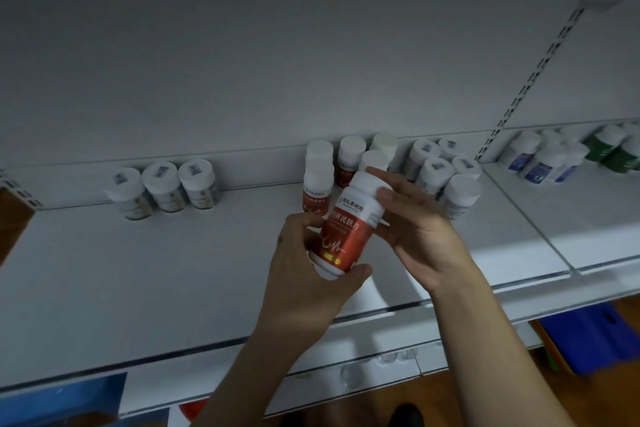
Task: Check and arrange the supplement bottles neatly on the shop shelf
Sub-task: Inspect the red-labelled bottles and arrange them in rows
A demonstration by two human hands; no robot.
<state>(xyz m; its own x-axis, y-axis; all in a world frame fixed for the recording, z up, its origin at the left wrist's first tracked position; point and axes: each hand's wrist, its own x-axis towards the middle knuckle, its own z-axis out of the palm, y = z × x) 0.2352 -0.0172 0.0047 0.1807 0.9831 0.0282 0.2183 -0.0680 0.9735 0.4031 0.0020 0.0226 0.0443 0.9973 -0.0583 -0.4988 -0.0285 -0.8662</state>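
Both my hands hold one supplement bottle (pixel 346 229) with a white cap and a red label, tilted above the white shelf (pixel 138 270). My left hand (pixel 308 277) grips its lower end, thumb under the base. My right hand (pixel 412 229) holds the cap end, fingers curled round the top. Behind it stand more red-label bottles (pixel 317 187) near the shelf's back. Three white bottles with pale labels (pixel 166 189) stand in a row at the left. A cluster of white bottles (pixel 446 177) stands just right of my right hand.
A slotted upright (pixel 530 80) divides this bay from the one on the right, where blue-label bottles (pixel 543 159) and green-label bottles (pixel 616 152) stand. The shelf's front edge (pixel 207 347) runs below my wrists. Blue and orange items (pixel 585 340) lie lower right.
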